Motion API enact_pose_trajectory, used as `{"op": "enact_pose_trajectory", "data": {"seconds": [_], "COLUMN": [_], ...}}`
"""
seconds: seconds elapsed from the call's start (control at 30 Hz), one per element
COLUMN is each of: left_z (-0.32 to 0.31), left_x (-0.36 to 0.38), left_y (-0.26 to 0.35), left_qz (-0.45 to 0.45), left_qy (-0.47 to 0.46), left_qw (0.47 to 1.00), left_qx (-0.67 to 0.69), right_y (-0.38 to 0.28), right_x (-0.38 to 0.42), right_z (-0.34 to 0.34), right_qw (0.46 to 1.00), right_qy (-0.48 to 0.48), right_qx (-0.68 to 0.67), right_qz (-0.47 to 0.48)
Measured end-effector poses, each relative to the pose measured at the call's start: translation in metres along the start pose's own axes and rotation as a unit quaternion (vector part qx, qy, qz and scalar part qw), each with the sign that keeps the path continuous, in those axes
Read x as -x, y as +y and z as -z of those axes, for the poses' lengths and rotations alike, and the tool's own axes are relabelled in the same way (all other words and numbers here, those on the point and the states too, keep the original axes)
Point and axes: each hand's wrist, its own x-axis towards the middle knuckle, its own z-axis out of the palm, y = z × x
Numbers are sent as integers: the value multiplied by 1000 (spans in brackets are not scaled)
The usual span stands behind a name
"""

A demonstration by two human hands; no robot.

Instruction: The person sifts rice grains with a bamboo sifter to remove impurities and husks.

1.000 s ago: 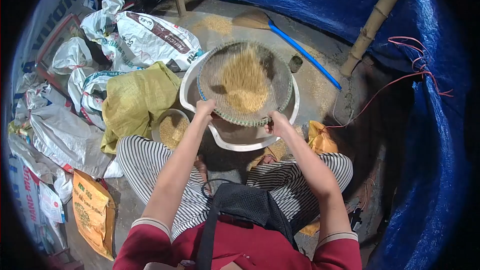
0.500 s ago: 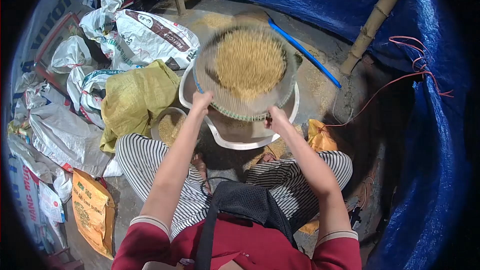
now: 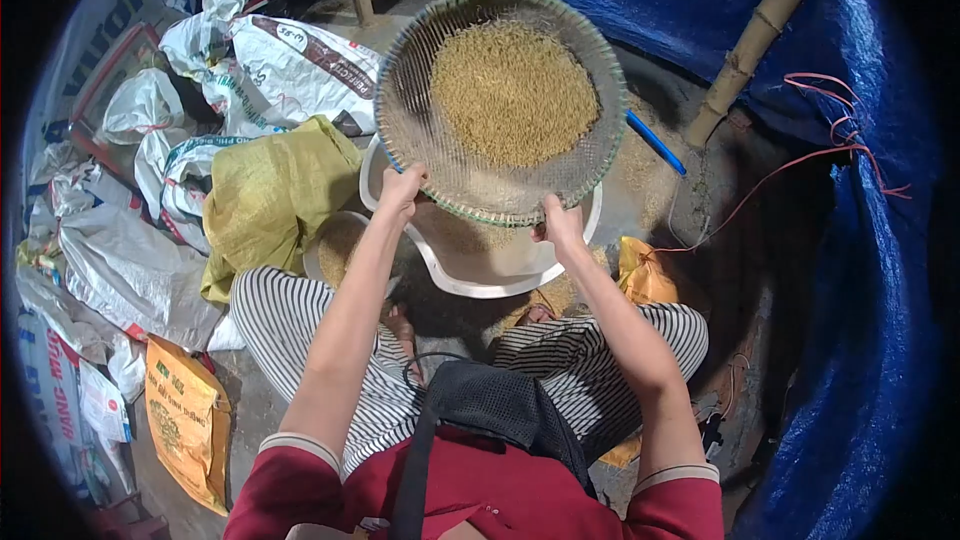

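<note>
Both my hands hold a round woven sieve point(image 3: 480, 192) by its near rim. My left hand point(image 3: 402, 190) is closed on the rim at the lower left, and my right hand point(image 3: 561, 224) grips it at the lower right. A heap of golden grain point(image 3: 515, 95) lies inside, mostly toward the middle and right. Beneath the sieve stands a white tub point(image 3: 485, 289), partly covered by it, with some grain in its bottom. A smaller bucket of grain point(image 3: 338, 245) sits left of the tub, beside my left forearm.
Several white sacks point(image 3: 305, 70) and a yellow-green sack point(image 3: 265, 195) are piled at the left. An orange bag point(image 3: 187, 425) lies nearer. Right stand a bamboo pole point(image 3: 745, 55) and a blue tarp point(image 3: 860, 240). A blue stick point(image 3: 656, 143) rests on the floor amid scattered grain.
The sieve has risen away from the tub and toward the camera, its blur gone. The grain in it has shifted right and spread. Both hands keep their hold on the rim.
</note>
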Motion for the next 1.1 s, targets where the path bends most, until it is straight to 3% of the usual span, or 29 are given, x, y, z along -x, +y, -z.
{"op": "enact_pose_trajectory", "data": {"seconds": [0.03,0.07,0.1,0.13,0.23,0.37,0.43,0.53,0.6,0.67,0.7,0.77,0.8,0.83,0.9,0.93,1.0,1.07,1.1], "left_z": [-1,-2,-2,1,8,2,-1,-1,2,5,1,2,2,3,2,2,-3,-5,-5], "left_x": [7,11,11,9,-3,2,1,5,-2,-2,11,13,13,11,9,6,5,4,4], "left_y": [3,-3,-15,-26,-53,-29,-16,-2,-21,-37,-32,-37,-38,-37,-23,-21,-10,-4,-3], "left_qz": [75,73,134,197,260,227,68,33,31,145,225,252,279,279,244,245,89,85,65], "left_qy": [41,46,30,14,2,13,13,-14,11,42,47,33,19,21,38,38,0,4,-1], "left_qw": [993,994,990,979,966,974,998,999,999,987,972,965,958,958,966,966,995,996,998], "left_qx": [-77,-74,-13,49,9,11,2,29,8,-52,44,55,65,65,-72,-73,34,33,22], "right_y": [5,13,21,30,47,27,17,5,20,27,28,28,29,30,28,25,17,11,12], "right_x": [-1,-5,-11,-15,-21,-16,-14,-4,-15,-18,-16,-12,-14,-17,-17,-19,-19,-19,-21], "right_z": [1,3,5,9,17,13,11,3,7,9,9,9,11,13,12,12,12,9,10], "right_qw": [1000,998,990,990,975,983,998,998,998,992,992,975,975,978,981,990,997,998,998], "right_qy": [-4,-5,-6,-10,-56,-44,-11,32,23,-22,-23,-6,-6,-17,-29,-25,-17,28,28], "right_qx": [3,6,10,14,3,-7,17,46,56,-6,-6,1,2,2,1,6,9,60,59], "right_qz": [0,-70,-139,-139,-214,-178,-60,30,-10,-124,-124,-220,-220,-206,-193,-137,-81,12,12]}}
